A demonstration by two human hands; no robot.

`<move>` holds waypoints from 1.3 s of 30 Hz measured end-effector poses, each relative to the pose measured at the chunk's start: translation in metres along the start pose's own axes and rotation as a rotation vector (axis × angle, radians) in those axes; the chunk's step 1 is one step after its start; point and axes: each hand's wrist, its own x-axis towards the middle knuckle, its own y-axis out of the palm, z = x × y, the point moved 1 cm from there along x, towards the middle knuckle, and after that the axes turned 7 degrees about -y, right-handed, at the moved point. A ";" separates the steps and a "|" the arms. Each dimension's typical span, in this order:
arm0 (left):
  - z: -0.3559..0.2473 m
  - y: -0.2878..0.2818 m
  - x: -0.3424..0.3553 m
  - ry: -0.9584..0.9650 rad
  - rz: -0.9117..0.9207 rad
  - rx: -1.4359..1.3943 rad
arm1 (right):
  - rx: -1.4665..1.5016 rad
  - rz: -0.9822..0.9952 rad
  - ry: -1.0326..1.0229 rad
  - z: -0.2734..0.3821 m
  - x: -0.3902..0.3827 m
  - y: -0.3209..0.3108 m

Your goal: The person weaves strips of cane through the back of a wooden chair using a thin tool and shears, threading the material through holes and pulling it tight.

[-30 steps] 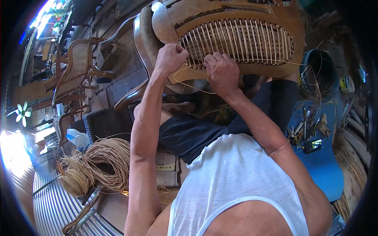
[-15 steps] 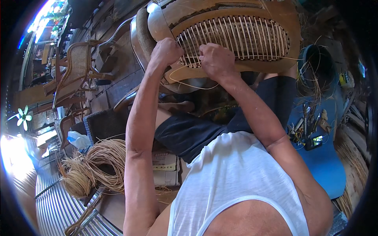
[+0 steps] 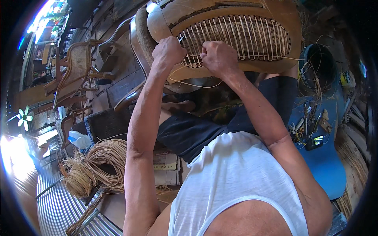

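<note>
A wooden chair frame (image 3: 236, 66) lies across the top of the view, its oval opening strung with parallel cane strands (image 3: 240, 37). My left hand (image 3: 169, 51) is closed at the opening's left end. A thin pale tip (image 3: 182, 38) shows beside its knuckles; I cannot make out what it belongs to. Over the lower edge of the strands, my right hand (image 3: 219, 59) is closed too, its fingertips turned toward the left hand. What it grips is hidden. Below both hands a loose cane strand (image 3: 193, 85) loops down and passes behind my right wrist.
Coiled cane bundles (image 3: 106, 161) lie at lower left, near corrugated metal sheeting (image 3: 55, 196). A cane-backed chair (image 3: 76, 65) stands farther left. At right are a dark round bucket (image 3: 317, 65) with loose strands and a blue surface (image 3: 327, 169) bearing small tools and a camera-like device (image 3: 314, 141).
Both hands have shifted slightly to the right. The thin pale tip now shows beside my left knuckles. The loose strand's loop still hangs below the hands.
</note>
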 end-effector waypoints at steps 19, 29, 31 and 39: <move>0.025 -0.002 0.011 0.208 -0.006 -0.203 | 0.042 -0.043 0.029 0.007 -0.001 -0.001; 0.041 0.002 0.003 0.231 0.077 -0.363 | 0.016 -0.023 -0.018 0.013 0.001 0.002; 0.042 0.001 -0.008 0.277 0.045 -0.329 | -0.003 -0.015 -0.042 0.013 0.002 0.002; 0.051 0.024 -0.023 0.477 -0.206 -0.308 | -0.038 -0.010 -0.015 0.015 0.004 0.004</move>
